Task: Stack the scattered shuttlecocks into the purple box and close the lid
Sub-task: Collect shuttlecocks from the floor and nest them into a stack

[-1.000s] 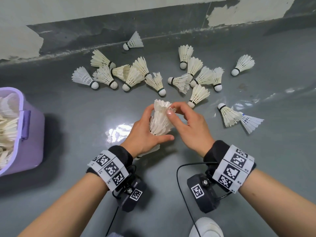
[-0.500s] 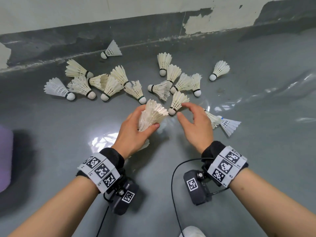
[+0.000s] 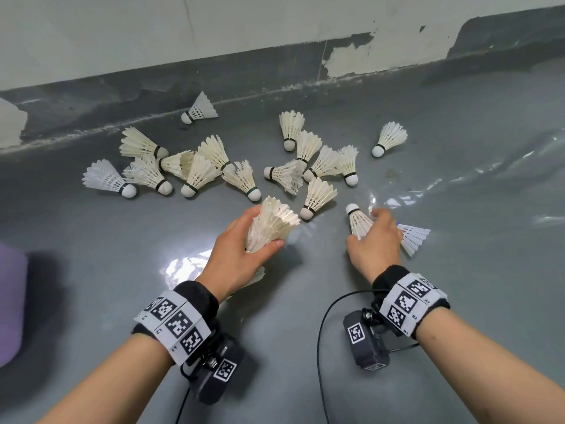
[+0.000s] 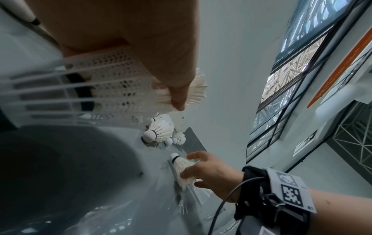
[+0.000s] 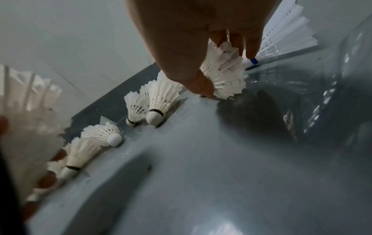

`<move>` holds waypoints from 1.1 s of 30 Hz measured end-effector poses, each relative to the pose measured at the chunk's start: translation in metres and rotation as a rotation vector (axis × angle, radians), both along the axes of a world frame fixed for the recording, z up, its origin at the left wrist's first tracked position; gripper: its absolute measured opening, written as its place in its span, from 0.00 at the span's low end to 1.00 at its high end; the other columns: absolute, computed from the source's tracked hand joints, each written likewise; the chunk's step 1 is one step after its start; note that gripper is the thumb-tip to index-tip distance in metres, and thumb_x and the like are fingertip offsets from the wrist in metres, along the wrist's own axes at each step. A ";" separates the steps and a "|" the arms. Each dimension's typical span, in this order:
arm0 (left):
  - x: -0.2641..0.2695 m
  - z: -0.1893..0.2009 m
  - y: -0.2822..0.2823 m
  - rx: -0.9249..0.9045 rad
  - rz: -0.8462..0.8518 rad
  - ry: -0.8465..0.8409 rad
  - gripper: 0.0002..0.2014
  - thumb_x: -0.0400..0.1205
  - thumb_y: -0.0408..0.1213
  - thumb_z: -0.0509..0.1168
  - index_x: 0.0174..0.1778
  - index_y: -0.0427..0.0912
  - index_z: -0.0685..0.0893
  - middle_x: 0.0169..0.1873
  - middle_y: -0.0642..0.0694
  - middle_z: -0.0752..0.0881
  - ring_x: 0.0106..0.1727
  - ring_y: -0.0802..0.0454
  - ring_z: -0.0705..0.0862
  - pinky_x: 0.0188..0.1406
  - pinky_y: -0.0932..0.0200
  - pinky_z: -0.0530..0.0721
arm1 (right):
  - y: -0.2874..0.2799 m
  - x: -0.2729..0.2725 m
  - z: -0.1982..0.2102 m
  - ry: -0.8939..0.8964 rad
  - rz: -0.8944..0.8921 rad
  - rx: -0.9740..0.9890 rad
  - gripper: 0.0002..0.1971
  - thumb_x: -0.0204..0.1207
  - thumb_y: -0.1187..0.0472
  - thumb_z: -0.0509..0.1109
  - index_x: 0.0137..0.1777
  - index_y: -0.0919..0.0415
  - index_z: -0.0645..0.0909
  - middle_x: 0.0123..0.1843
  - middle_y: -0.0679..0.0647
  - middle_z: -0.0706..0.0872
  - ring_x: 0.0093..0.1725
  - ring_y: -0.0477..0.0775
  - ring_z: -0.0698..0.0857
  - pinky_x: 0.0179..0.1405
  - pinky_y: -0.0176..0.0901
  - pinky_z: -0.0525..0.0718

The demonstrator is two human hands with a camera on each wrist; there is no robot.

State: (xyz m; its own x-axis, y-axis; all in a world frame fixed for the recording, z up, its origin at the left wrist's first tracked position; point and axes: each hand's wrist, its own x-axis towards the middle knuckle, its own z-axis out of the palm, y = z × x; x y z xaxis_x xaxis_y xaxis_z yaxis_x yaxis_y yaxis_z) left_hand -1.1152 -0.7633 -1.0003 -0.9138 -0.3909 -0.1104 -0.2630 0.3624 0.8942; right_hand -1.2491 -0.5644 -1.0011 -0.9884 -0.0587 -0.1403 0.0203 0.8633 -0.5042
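1. The right hand (image 3: 374, 240) curls around a loose shuttlecock (image 3: 358, 221) lying on the floor (image 3: 305, 347) — cork pointing away, skirt towards the wrist.
2. The left hand (image 3: 235, 255) grips a nested stack (image 3: 270, 224), open end up, just left of it.
3. The purple box (image 3: 10, 301) sits far left; white feathered shuttlecocks (image 3: 318, 166) lie scattered beyond both hands.
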 end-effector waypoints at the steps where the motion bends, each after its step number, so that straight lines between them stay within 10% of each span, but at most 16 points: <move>1: 0.001 -0.001 -0.001 0.005 0.002 -0.002 0.27 0.74 0.50 0.74 0.61 0.75 0.67 0.57 0.54 0.83 0.54 0.56 0.82 0.49 0.70 0.75 | -0.004 0.003 0.006 0.050 -0.024 -0.087 0.25 0.68 0.64 0.70 0.64 0.62 0.66 0.63 0.62 0.75 0.64 0.65 0.70 0.58 0.50 0.72; 6: 0.004 -0.004 -0.006 -0.006 0.006 -0.006 0.27 0.74 0.50 0.74 0.63 0.73 0.68 0.56 0.54 0.83 0.53 0.57 0.82 0.48 0.72 0.75 | -0.035 0.018 0.044 0.100 0.238 -0.316 0.22 0.64 0.65 0.74 0.52 0.54 0.65 0.51 0.53 0.77 0.47 0.55 0.77 0.36 0.37 0.68; 9: 0.008 -0.004 -0.011 -0.032 0.019 -0.012 0.27 0.74 0.50 0.74 0.59 0.78 0.68 0.55 0.55 0.84 0.51 0.58 0.82 0.46 0.75 0.74 | -0.050 0.024 0.053 0.048 0.457 -0.394 0.21 0.60 0.66 0.72 0.51 0.48 0.72 0.54 0.50 0.75 0.51 0.50 0.79 0.46 0.44 0.81; 14: 0.014 0.001 -0.018 -0.078 -0.038 -0.012 0.29 0.72 0.50 0.75 0.65 0.72 0.70 0.54 0.54 0.83 0.48 0.59 0.82 0.47 0.68 0.77 | -0.060 0.034 0.058 -0.062 0.625 -0.421 0.25 0.61 0.63 0.68 0.59 0.44 0.82 0.62 0.46 0.76 0.60 0.40 0.77 0.57 0.25 0.70; 21: 0.010 0.014 -0.004 -0.031 -0.078 -0.024 0.50 0.66 0.51 0.80 0.79 0.63 0.55 0.46 0.62 0.83 0.45 0.67 0.83 0.42 0.82 0.76 | -0.070 0.045 0.070 -0.225 0.713 -0.472 0.44 0.62 0.60 0.59 0.82 0.42 0.55 0.83 0.41 0.59 0.80 0.33 0.56 0.78 0.37 0.59; 30: -0.016 0.017 0.004 0.023 -0.118 0.009 0.33 0.75 0.48 0.73 0.76 0.58 0.67 0.60 0.57 0.83 0.59 0.59 0.82 0.61 0.62 0.79 | -0.062 0.034 0.071 -0.180 0.744 -0.426 0.39 0.69 0.54 0.59 0.83 0.44 0.55 0.84 0.42 0.57 0.82 0.36 0.52 0.81 0.37 0.52; 33: -0.026 0.020 0.008 0.054 -0.090 0.026 0.29 0.77 0.46 0.71 0.71 0.66 0.65 0.57 0.63 0.81 0.58 0.62 0.81 0.58 0.73 0.76 | -0.048 0.020 0.060 -0.040 0.515 -0.532 0.28 0.78 0.51 0.59 0.80 0.46 0.64 0.79 0.38 0.67 0.77 0.32 0.62 0.75 0.26 0.58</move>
State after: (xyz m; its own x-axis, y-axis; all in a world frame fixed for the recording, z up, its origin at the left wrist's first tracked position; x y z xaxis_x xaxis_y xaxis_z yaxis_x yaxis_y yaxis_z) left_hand -1.1411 -0.7555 -0.9806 -0.9479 -0.3008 -0.1050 -0.2080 0.3348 0.9190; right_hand -1.2289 -0.6129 -0.9409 -0.8122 -0.5834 0.0009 -0.2940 0.4081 -0.8643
